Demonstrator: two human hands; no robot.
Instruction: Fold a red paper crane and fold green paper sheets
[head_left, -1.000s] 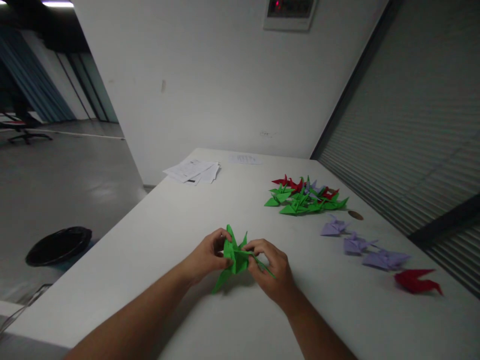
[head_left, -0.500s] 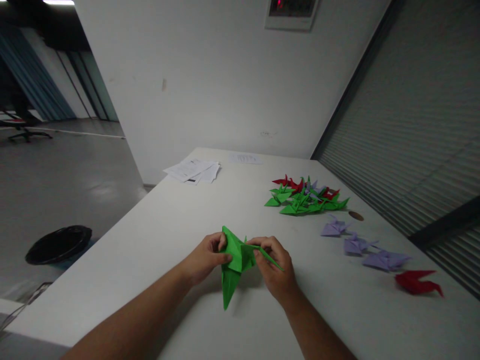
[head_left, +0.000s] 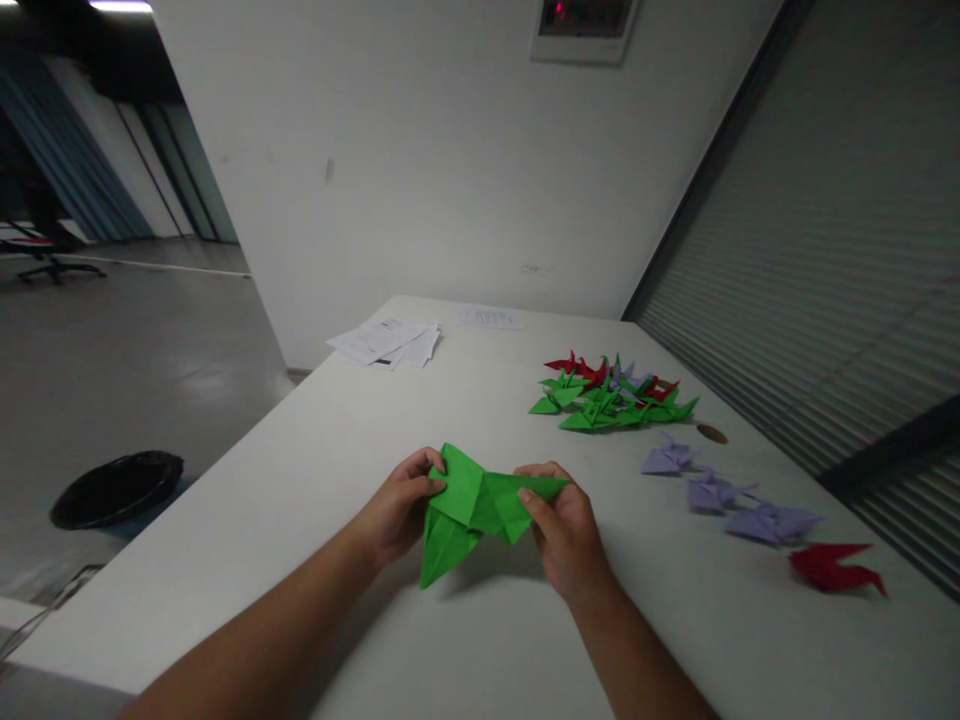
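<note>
Head view: a white tabletop (head_left: 360,420) bears red, green and lilac folded-paper birds (head_left: 598,412), piled far right; at near centre, a pointed green folded-paper piece (head_left: 471,499) is pinched by fingers of left hand (head_left: 396,508) and right hand (head_left: 568,535).

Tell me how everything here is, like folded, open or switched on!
Green origami crane: folded, held.
Left hand: closed on one side of it.
Right hand: closed on a point of it.
Lavender origami cranes: folded, in a row.
Red origami crane: folded, ending that row.
Origami heap: folded, jumbled.
Printed sheets: overlapping.
Trash bin: open.
Blinds: lowered.
Ceiling light: on.
Wall device: lit red.
</note>
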